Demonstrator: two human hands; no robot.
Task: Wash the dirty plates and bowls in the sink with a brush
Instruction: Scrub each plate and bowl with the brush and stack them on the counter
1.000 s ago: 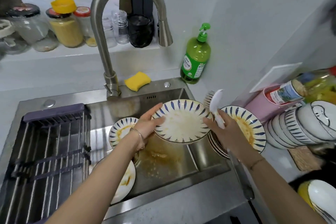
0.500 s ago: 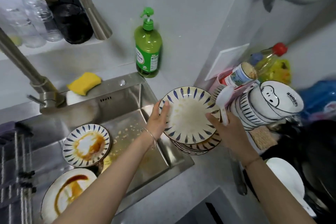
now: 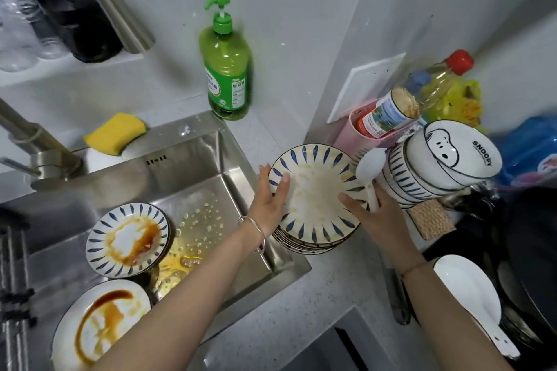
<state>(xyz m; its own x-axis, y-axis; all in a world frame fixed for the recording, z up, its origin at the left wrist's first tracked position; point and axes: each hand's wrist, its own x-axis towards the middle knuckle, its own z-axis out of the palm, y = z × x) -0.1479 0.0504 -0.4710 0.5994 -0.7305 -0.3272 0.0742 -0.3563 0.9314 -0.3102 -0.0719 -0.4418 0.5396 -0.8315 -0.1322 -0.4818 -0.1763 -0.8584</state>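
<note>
While both hands are busy at the right of the sink [image 3: 193,159], a striped plate [image 3: 313,193] is held tilted toward the person, over the stack of dirty plates [image 3: 307,245] on the counter [image 3: 301,310]. I can't tell whether its lower edge touches the stack. The left hand [image 3: 269,205] pinches the left rim, thumb on the smeared face and fingers behind, which steadies the plate at an angle. The right hand [image 3: 376,214] has its grip clenched round the white handle of the brush [image 3: 370,169], head pointing up beside the plate's right rim, while the thumb props the plate's lower face. That double duty looks awkward; I'd guess the plate belongs over the basin for scrubbing.

Two sauce-stained plates [image 3: 126,239] already lie in the sink amid greasy droplets. A column of bowls [image 3: 422,181] lies on its side just behind the brush, and the green soap bottle [image 3: 227,69] and yellow sponge [image 3: 114,132] sit at the back edge, within reach.
</note>
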